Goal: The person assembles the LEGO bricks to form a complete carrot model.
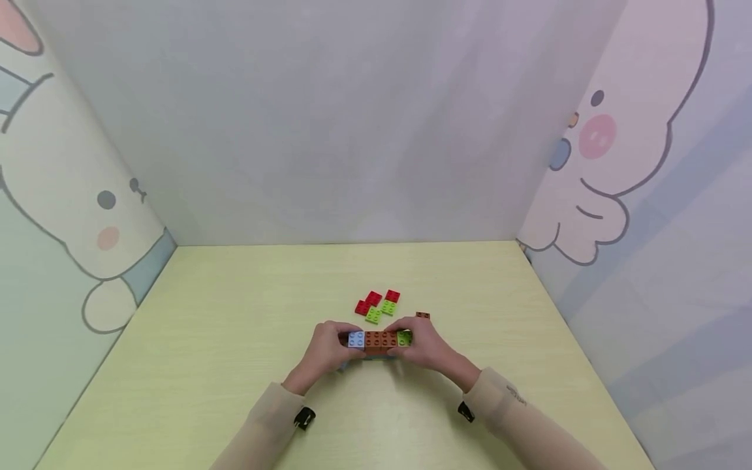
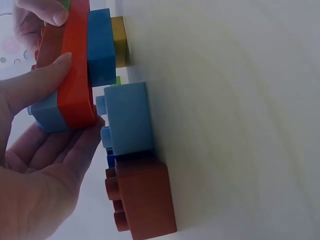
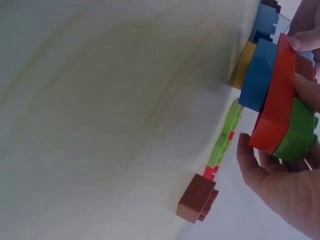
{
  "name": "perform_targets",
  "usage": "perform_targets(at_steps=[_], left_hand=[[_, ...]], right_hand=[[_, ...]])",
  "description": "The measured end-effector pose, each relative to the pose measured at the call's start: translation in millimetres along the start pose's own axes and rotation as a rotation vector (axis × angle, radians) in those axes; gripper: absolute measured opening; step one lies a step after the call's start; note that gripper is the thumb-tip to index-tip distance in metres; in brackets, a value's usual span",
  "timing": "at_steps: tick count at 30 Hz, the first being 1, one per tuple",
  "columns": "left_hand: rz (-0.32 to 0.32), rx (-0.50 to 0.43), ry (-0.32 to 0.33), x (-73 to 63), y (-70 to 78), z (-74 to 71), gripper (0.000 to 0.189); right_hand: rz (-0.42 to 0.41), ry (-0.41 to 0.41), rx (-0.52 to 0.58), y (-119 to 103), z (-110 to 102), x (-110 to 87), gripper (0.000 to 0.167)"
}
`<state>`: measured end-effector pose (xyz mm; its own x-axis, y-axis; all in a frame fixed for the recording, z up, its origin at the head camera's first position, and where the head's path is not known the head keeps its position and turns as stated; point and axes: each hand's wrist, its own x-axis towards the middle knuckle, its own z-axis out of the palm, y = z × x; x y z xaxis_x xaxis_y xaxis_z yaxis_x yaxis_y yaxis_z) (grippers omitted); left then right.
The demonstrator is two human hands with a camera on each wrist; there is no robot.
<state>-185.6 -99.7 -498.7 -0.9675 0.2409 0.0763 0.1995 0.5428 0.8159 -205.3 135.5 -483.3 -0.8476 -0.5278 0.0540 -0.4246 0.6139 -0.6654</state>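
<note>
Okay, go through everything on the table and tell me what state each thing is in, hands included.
Brick assembly: stacked, held at both ends.
Left hand: grips the light-blue end.
Right hand: grips the green end.
Red and green plates: loose, flat on the table, clustered together.
Brown brick: loose, alone, studs up.
Light-blue brick and brown brick beside it: resting on the table.

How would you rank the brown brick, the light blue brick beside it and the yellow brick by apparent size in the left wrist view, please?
1. Brown brick, though it lies nearest the camera.
2. Light blue brick, close behind.
3. Yellow brick, mostly hidden, so unsure.
</note>
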Motion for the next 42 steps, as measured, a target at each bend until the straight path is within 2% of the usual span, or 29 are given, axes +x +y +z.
perform_targets(at_steps=[7, 13, 19, 28, 32, 36, 42], left_hand=[[0.002, 0.013, 0.011, -0.2, 2.4, -1.2, 0.035], [-0.017, 0.011, 0.009, 0.0, 3.6, -2.5, 0.036], [-0.043, 0.013, 0.009, -1.4, 4.2, -3.9, 0.039], [-0.041, 0.008, 0.045, -6.7, 4.6, -19.6, 0.046], [-0.059, 0.018, 0.053, -10.4, 2.0, -26.8, 0.045], [-0.101, 0.052, 0.058, -15.4, 2.0, -35.8, 0.047], [-0.156, 0.229, 0.018, -22.7, -6.0, -41.4, 0.055]], right_hand=[[-0.001, 0.035, 0.003, -0.8, 1.9, -0.3, 0.034], [0.044, 0.026, 0.077, 2.2, 3.4, 0.1, 0.034], [0.057, 0.008, 0.098, 6.3, 4.1, 1.3, 0.035], [0.070, 0.019, 0.051, 7.9, 3.7, 0.9, 0.036], [0.077, 0.016, 0.039, 6.6, 4.2, 1.1, 0.035], [0.076, 0.016, 0.032, 5.8, 5.2, 0.3, 0.035], [0.089, 0.016, 0.029, 4.9, 6.6, -1.7, 0.035]])
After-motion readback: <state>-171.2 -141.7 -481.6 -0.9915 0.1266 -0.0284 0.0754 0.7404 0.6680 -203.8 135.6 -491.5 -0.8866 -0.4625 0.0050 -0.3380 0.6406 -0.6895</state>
